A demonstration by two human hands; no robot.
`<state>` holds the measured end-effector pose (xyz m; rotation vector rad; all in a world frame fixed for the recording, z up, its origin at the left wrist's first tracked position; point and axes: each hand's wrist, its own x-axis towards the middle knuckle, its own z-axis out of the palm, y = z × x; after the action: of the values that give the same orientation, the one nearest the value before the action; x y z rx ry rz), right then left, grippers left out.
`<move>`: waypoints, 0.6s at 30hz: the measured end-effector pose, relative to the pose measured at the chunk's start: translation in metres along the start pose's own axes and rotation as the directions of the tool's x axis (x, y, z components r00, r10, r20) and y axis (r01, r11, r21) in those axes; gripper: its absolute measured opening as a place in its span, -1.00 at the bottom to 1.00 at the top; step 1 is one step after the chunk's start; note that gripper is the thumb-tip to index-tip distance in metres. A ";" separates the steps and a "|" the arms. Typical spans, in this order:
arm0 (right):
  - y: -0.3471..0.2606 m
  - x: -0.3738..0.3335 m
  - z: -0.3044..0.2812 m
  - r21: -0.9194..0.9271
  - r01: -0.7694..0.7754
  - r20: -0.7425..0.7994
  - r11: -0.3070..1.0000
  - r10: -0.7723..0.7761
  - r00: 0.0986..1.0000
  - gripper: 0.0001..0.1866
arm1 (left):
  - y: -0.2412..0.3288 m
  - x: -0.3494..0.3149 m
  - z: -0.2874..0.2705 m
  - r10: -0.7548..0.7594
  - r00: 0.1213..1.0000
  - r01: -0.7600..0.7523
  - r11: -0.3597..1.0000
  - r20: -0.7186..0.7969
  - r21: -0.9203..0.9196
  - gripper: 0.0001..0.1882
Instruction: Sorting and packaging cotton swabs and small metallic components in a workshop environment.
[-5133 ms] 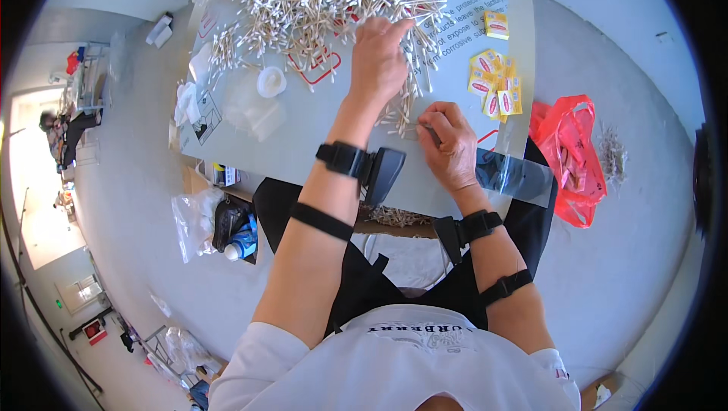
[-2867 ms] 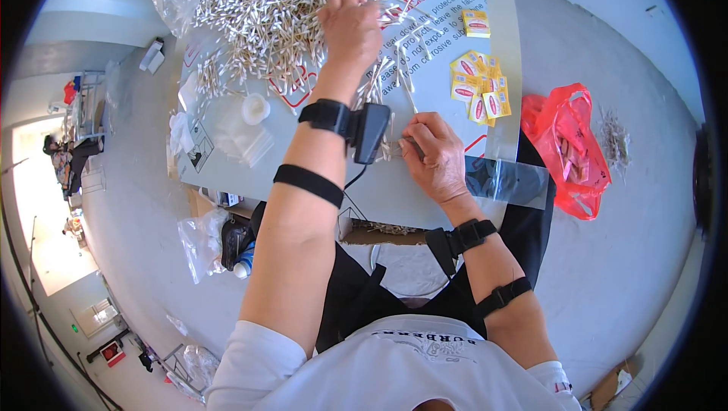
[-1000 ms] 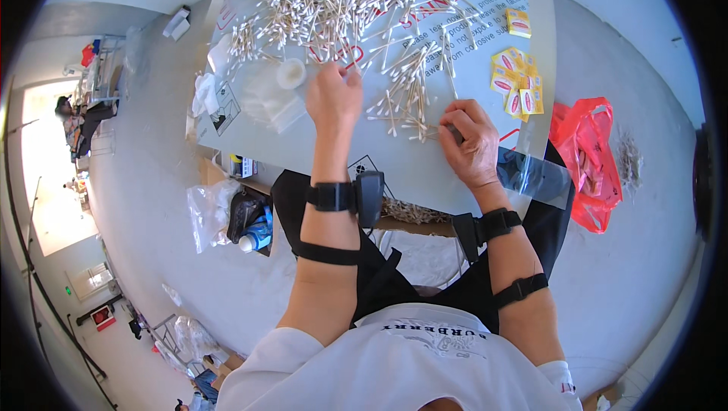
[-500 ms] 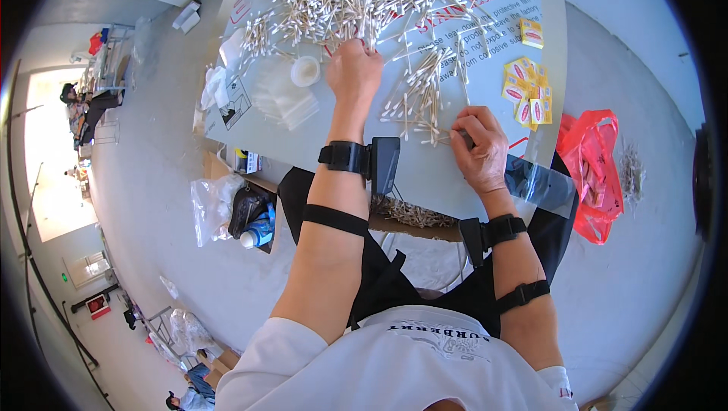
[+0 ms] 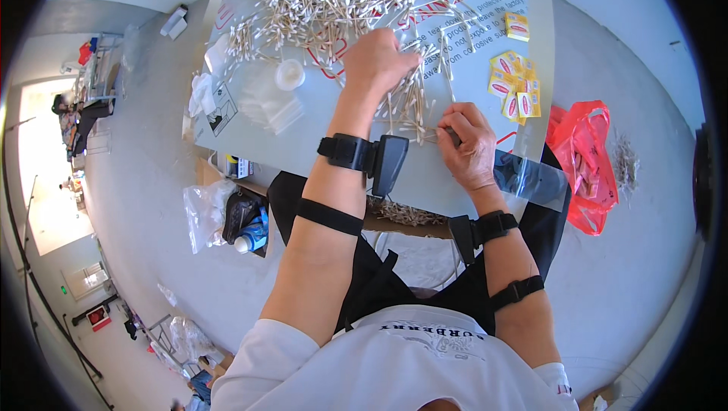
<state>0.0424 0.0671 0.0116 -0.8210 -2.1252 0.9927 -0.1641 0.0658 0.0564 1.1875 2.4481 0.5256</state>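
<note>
A large heap of cotton swabs (image 5: pixel 318 1) covers the far part of the table. Nearer to me lies a smaller, loosely lined-up pile of swabs (image 5: pixel 409 111). My left hand (image 5: pixel 379 64) is closed over the gap between the two, thumb toward the smaller pile; what it pinches, if anything, is hidden. Just right of the smaller pile, my right hand (image 5: pixel 466 145) rests near the table with curled fingers, and its grip is also hidden. Left of my left hand stand a round white tub (image 5: pixel 290 75) and a spread of clear plastic bags (image 5: pixel 269 106).
Small yellow packets (image 5: pixel 516 85) lie on the table's right side, another (image 5: pixel 517 26) beyond them. A red plastic bag (image 5: pixel 584 164) hangs by the right edge. Under the table, an open box (image 5: pixel 406 214) contains swabs. A bag with a blue bottle (image 5: pixel 254 233) sits lower left.
My left hand has moved right and slightly nearer, from the edge of the large heap to above the smaller pile. My right hand stays beside the smaller pile. The whole view has shifted slightly.
</note>
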 end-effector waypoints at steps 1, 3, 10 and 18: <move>-0.001 0.001 0.000 0.009 0.000 -0.001 1.000 0.000 1.000 -0.89 | 0.000 -0.002 0.005 0.001 1.000 -0.001 1.000 0.000 0.000 -0.74; -0.002 0.002 0.000 0.001 0.007 -0.009 1.000 -0.007 1.000 -0.89 | -0.002 -0.008 0.015 0.067 0.998 -0.067 0.998 -0.013 -0.010 -0.75; -0.002 0.002 -0.001 0.001 0.006 -0.008 1.000 -0.006 1.000 -0.90 | -0.013 -0.022 0.006 0.042 0.997 -0.024 0.968 0.066 -0.250 -0.81; -0.004 0.002 -0.002 0.003 0.018 -0.002 1.000 -0.018 1.000 -0.90 | -0.018 -0.009 0.012 -0.026 0.975 0.024 1.000 -0.221 -0.010 -0.77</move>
<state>0.0417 0.0680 0.0163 -0.7992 -2.1257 0.9854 -0.1652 0.0503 0.0394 1.1483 2.6396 0.6919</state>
